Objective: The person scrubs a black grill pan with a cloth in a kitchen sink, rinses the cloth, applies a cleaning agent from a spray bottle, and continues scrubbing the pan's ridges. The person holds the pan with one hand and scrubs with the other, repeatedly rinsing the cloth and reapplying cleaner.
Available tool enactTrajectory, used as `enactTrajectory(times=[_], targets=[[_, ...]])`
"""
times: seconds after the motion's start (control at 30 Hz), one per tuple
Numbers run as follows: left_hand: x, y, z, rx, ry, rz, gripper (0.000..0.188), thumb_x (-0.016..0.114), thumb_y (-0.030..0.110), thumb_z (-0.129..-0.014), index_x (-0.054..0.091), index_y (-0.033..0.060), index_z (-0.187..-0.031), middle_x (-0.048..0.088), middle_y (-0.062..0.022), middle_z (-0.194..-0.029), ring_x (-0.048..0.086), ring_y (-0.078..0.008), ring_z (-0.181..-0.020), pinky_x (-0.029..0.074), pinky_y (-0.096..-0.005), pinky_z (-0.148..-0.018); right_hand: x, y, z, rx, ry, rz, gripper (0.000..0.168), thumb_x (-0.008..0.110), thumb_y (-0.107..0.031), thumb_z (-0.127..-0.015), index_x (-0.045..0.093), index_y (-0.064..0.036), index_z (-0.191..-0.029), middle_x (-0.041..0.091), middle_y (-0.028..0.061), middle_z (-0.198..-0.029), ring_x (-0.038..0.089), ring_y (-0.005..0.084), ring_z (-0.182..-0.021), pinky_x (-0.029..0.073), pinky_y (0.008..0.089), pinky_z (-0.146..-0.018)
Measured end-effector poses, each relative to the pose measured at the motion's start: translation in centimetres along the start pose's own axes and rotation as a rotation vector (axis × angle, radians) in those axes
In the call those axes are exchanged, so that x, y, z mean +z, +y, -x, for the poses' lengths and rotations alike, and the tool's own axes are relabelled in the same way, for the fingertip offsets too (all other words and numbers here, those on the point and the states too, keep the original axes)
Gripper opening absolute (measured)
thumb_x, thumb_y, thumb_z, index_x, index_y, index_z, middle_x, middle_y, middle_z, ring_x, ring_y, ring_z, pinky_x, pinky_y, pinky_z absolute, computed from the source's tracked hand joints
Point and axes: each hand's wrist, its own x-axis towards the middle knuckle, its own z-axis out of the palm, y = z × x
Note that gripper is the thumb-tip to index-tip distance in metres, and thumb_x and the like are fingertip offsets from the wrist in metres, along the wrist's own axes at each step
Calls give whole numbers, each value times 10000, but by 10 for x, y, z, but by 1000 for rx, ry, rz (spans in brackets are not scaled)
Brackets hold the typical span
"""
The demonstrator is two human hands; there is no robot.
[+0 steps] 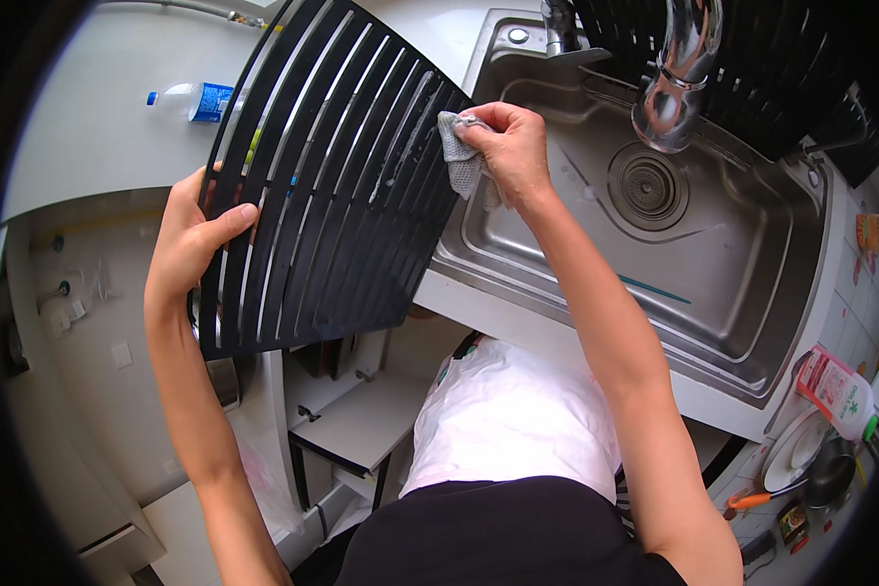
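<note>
A black slatted rack panel [315, 190] is held up, tilted, left of the sink. My left hand [198, 242] grips its left edge, thumb on the near face and fingers behind. My right hand [509, 150] pinches a wet grey mesh cloth [460, 157] at the panel's right edge. White suds streak the slats beside the cloth. Below and right of my right hand lies the stainless steel sink [703, 271], with its round drain strainer [646, 187] and a thin teal stick [655, 289] inside.
A chrome faucet [666, 95] hangs over the sink, with more black slatted racks [762, 80] behind. A plastic bottle [209, 101] lies on the white counter [95, 139]. Open cabinets [366, 417] stand below. At right are a pink bottle [835, 392], plates [795, 450] and a black ladle [828, 472].
</note>
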Motion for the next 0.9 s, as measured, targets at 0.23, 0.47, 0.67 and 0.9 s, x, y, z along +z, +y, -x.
enactTrajectory(times=[0.23,0.47,0.67,0.9], targets=[[2,3,2,-2,-16,-22,247,710,102,-811,597,-10,-1000,656,-40,-831,604,-80,-710,490,-221,-663,8,6,-43,-189,160,129,152,726,-83,-702,730,23,-811,692,96,-674,631,124,-600,502,264,-607],[11,13,8,0,32,-24,223,704,81,-782,588,-15,-947,607,-20,-786,560,-79,-705,459,-231,-657,32,5,-24,-216,100,309,138,674,-89,-686,711,18,-765,662,149,-645,643,209,-585,507,310,-625],[15,13,14,46,31,-48,248,712,102,-783,586,-17,-960,585,-11,-782,539,-74,-707,442,-225,-647,17,-8,-36,-236,114,436,154,685,-111,-665,732,-8,-769,686,175,-692,689,217,-633,525,306,-650],[16,20,14,53,-13,-34,267,720,92,-784,590,-17,-991,583,-4,-801,548,-71,-726,454,-218,-661,17,3,-19,-183,56,392,151,686,-106,-660,716,6,-758,676,163,-680,671,228,-622,520,316,-643]])
